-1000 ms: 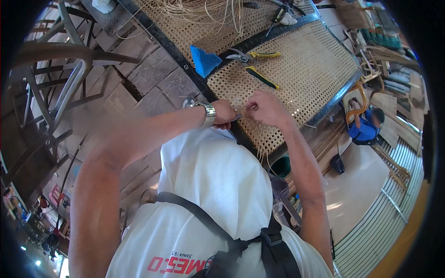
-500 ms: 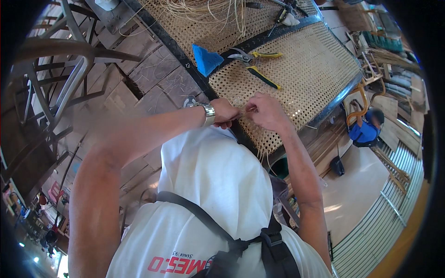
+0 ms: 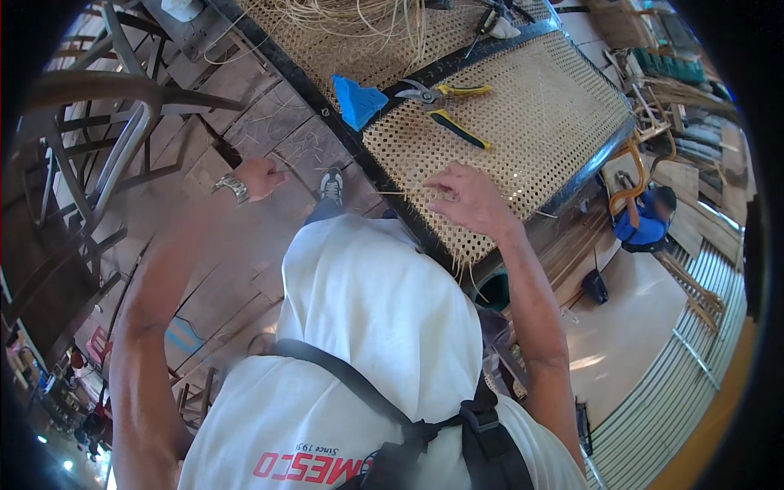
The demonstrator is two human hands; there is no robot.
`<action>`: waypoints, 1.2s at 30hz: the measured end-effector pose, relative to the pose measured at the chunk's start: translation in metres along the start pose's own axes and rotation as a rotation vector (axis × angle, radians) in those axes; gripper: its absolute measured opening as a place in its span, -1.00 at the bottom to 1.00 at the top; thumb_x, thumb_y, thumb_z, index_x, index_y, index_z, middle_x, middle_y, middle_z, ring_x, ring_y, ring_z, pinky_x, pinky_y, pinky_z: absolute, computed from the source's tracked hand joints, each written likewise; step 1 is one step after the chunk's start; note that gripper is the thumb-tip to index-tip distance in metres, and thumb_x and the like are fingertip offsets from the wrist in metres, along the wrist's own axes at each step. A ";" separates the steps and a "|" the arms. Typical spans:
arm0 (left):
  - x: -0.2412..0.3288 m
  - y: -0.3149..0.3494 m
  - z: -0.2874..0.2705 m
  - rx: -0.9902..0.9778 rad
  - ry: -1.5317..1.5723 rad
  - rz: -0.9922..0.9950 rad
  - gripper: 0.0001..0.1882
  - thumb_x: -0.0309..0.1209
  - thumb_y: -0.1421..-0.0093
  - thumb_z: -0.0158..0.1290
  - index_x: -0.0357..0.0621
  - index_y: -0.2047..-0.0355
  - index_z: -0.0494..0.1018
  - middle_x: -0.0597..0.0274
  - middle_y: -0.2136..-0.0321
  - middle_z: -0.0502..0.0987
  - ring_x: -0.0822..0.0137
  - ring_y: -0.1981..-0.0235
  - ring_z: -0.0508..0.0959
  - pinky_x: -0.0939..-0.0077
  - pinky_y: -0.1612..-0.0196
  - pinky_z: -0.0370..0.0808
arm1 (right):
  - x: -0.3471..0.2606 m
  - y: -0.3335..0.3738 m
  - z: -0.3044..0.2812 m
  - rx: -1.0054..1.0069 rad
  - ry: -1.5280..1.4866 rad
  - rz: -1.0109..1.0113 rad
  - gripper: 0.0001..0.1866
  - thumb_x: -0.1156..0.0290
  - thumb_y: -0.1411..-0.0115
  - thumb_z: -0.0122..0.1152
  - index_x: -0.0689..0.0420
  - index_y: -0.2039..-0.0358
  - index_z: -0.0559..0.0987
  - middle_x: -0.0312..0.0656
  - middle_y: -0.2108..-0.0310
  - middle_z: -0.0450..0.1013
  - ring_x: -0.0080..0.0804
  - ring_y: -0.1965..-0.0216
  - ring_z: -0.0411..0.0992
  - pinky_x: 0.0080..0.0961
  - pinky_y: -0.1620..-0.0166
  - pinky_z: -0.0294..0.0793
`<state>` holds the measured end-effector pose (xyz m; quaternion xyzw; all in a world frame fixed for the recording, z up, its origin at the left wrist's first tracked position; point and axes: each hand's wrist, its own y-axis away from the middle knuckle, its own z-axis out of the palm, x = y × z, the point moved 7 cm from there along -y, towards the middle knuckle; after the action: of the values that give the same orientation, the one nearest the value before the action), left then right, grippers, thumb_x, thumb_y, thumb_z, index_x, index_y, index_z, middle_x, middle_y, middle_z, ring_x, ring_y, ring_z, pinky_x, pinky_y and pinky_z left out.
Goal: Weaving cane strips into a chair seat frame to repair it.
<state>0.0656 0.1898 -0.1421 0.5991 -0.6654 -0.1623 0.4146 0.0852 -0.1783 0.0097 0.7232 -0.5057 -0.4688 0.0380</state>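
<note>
Tiled floor (image 3: pixel 253 122) spans the left side, its near middle hidden by the wearer's white shirt (image 3: pixel 376 302); scraps of fibre strewn on it. Dark wooden chair frames (image 3: pixel 155 114) at far left overlap and run into the fisheye rim, number not countable. Ribbed metal sheeting (image 3: pixel 678 359) at near right. Woven cane panel (image 3: pixel 531 106) lies in a dark frame (image 3: pixel 278 72) from the middle toward far right: two cane sections seen, divided by one bar, the farther one cut off by the far edge. One other person (image 3: pixel 649 219) in blue at right, beside a curved wooden frame (image 3: pixel 630 167). Loose bundle of cane strands (image 3: pixel 359 12) on the farther section, also cut off. Right hand (image 3: pixel 469 200) over the panel's near left corner, fingers bent and a little apart; cannot tell whether they pinch anything. Left hand (image 3: pixel 260 178) well apart, out over the floor, partly curled and blurred; cannot tell if it holds anything. One green container (image 3: pixel 492 290), partly hidden below the panel's near end. One pair of shears (image 3: pixel 426 95), handles parted, and one blue piece (image 3: pixel 357 101) just left of it. One thin strand (image 3: pixel 396 193) crosses the frame's left edge near the right fingers.
</note>
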 end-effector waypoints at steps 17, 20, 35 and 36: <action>0.210 0.014 0.041 -0.415 0.910 0.228 -0.70 -0.25 -0.33 0.04 -0.29 0.31 0.54 0.13 0.51 0.65 0.35 0.53 0.67 0.50 0.49 0.58 | 0.010 -0.032 0.012 0.101 -0.029 0.191 -0.79 0.30 -0.12 0.33 0.18 0.32 0.65 0.00 0.39 0.56 -0.09 0.36 0.55 -0.26 0.21 0.53; 0.215 0.005 0.036 -0.372 0.781 0.225 -0.73 -0.28 -0.29 0.05 -0.26 0.35 0.56 0.12 0.55 0.65 0.37 0.57 0.65 0.48 0.52 0.55 | 0.009 -0.033 0.009 0.211 0.192 0.063 -0.78 0.30 -0.04 0.37 0.22 0.44 0.67 0.03 0.40 0.57 -0.10 0.36 0.57 -0.25 0.22 0.53; 0.241 0.013 0.028 -0.178 0.604 0.177 -0.63 -0.25 -0.32 -0.02 -0.24 0.52 0.57 0.17 0.65 0.63 0.38 0.68 0.61 0.44 0.56 0.54 | 0.011 -0.058 0.001 -0.139 0.320 0.191 -0.86 0.42 0.08 0.28 0.19 0.50 0.68 0.03 0.48 0.58 -0.09 0.40 0.59 -0.25 0.25 0.55; 0.242 0.016 0.027 -0.132 0.575 0.212 -0.60 -0.24 -0.34 -0.05 -0.24 0.54 0.55 0.21 0.67 0.63 0.38 0.65 0.63 0.40 0.53 0.58 | 0.012 -0.059 0.003 -0.139 0.317 0.191 -0.86 0.42 0.08 0.28 0.19 0.50 0.68 0.03 0.48 0.58 -0.09 0.40 0.59 -0.25 0.25 0.55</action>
<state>0.0501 -0.0397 -0.0604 0.5193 -0.5679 0.0151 0.6384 0.1252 -0.1576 -0.0308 0.7323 -0.5263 -0.3770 0.2113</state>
